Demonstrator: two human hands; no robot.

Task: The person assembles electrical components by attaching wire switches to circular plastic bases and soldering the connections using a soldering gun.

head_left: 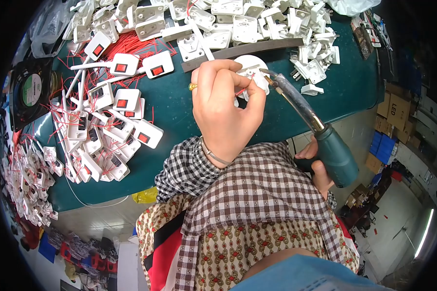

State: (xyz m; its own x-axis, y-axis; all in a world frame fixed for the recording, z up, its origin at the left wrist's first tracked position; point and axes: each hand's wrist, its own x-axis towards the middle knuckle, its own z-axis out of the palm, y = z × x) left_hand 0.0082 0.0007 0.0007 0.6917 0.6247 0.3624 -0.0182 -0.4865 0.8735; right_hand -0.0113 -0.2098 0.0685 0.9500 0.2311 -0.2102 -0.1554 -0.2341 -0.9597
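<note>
My left hand is closed in a pinch over a white plastic plug part, with a thin red wire at its fingertips. The fingers hide much of the part. My right hand grips the green handle of a soldering iron. The iron points up and to the left, its tip at the white part, close to my left fingertips. Behind the part a round white piece is partly covered. A white cable runs down towards my left hand.
White plastic plug housings are heaped along the back, behind a dark curved strip. White cases with red switches and loose red wires crowd the left of the green table. A black fan stands far left.
</note>
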